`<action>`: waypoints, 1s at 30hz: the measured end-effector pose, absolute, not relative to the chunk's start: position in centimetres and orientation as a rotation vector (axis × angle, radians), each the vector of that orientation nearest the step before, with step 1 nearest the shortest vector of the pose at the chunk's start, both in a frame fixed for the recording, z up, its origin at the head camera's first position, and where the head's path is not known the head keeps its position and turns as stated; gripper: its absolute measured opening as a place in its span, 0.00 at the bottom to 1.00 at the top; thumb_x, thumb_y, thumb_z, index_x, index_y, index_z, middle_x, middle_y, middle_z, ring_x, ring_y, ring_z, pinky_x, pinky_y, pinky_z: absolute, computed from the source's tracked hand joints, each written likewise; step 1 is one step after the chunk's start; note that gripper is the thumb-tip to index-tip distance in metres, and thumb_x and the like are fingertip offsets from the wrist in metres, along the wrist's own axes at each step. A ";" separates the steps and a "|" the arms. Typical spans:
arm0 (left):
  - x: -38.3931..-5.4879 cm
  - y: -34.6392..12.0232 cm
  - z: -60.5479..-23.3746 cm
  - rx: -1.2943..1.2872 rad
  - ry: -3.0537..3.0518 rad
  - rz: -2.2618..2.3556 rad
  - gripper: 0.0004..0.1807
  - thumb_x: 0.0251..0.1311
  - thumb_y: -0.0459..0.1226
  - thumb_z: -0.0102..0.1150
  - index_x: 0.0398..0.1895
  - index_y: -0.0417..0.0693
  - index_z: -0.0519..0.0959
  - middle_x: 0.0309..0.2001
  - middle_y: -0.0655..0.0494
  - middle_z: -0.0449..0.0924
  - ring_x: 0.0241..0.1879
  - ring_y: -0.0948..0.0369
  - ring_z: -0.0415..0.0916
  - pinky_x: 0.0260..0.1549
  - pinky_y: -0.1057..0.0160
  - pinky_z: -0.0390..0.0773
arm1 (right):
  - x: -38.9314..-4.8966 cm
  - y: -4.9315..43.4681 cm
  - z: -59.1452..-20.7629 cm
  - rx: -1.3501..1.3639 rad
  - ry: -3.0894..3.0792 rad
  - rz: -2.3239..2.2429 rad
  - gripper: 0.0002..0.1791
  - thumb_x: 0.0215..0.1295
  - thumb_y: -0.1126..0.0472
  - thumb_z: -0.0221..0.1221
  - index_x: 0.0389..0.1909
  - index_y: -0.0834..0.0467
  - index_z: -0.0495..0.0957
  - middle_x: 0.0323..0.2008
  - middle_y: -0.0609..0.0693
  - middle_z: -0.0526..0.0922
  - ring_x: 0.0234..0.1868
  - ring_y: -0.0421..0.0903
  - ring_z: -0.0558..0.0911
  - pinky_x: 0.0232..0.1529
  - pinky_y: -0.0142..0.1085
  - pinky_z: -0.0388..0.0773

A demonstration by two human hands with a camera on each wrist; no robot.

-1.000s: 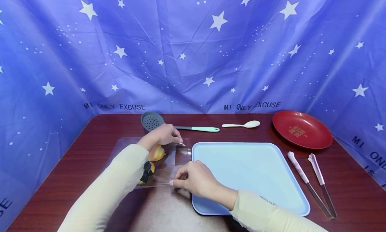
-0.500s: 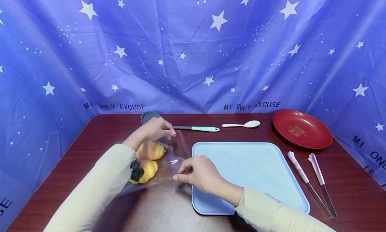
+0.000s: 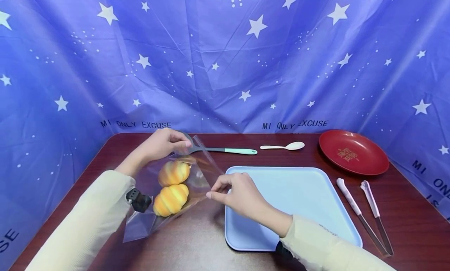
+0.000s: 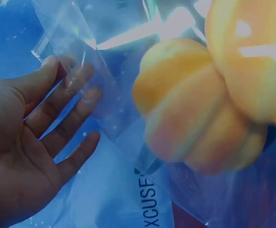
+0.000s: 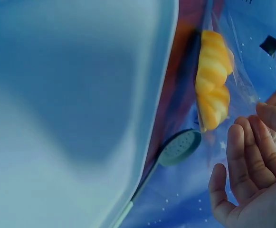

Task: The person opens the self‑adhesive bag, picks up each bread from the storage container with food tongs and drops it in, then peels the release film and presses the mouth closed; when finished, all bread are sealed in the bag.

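Note:
Two striped yellow-orange bread rolls, a far roll (image 3: 174, 173) and a near roll (image 3: 171, 200), lie inside a clear plastic bag (image 3: 138, 226). My left hand (image 3: 163, 144) pinches the bag's far upper corner between thumb and index finger. In the left wrist view the other fingers of that left hand (image 4: 47, 128) are spread loosely beside the film. The right hand (image 3: 239, 192) pinches the bag's right edge, over the left side of the blue tray (image 3: 281, 208). Both rolls (image 5: 213, 80) also show through the film in the right wrist view.
A slotted spoon with a mint handle (image 3: 240, 151) lies behind the bag, its head partly covered by the left hand. To its right are a white spoon (image 3: 293, 146) and a red plate (image 3: 372, 157). Metal tongs (image 3: 381, 232) rest right of the tray.
The left hand has moved left and away from me, drawing the bag's edge up and tilting the bag. The rolls now show fully. The right hand rose slightly, still pinching the edge.

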State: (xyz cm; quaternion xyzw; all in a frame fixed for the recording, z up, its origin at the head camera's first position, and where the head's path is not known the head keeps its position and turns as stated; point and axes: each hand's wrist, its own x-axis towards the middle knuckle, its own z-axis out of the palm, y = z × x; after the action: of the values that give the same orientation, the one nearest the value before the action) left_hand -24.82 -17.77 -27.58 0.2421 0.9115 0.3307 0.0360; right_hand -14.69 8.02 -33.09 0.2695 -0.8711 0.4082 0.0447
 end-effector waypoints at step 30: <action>-20.0 -19.9 -24.4 0.672 2.782 1.786 0.14 0.74 0.40 0.57 0.48 0.39 0.85 0.35 0.55 0.89 0.35 0.63 0.86 0.48 0.70 0.77 | -16.6 12.5 -26.8 0.660 -2.460 1.289 0.06 0.58 0.64 0.74 0.31 0.53 0.85 0.27 0.42 0.85 0.32 0.40 0.83 0.34 0.34 0.82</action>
State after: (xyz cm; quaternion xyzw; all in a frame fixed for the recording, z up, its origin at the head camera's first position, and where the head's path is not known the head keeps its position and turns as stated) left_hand -19.98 -19.89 -24.41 0.1979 0.8190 0.5260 -0.1157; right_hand -16.55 12.52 -26.77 0.2288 -0.8530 0.4468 0.1431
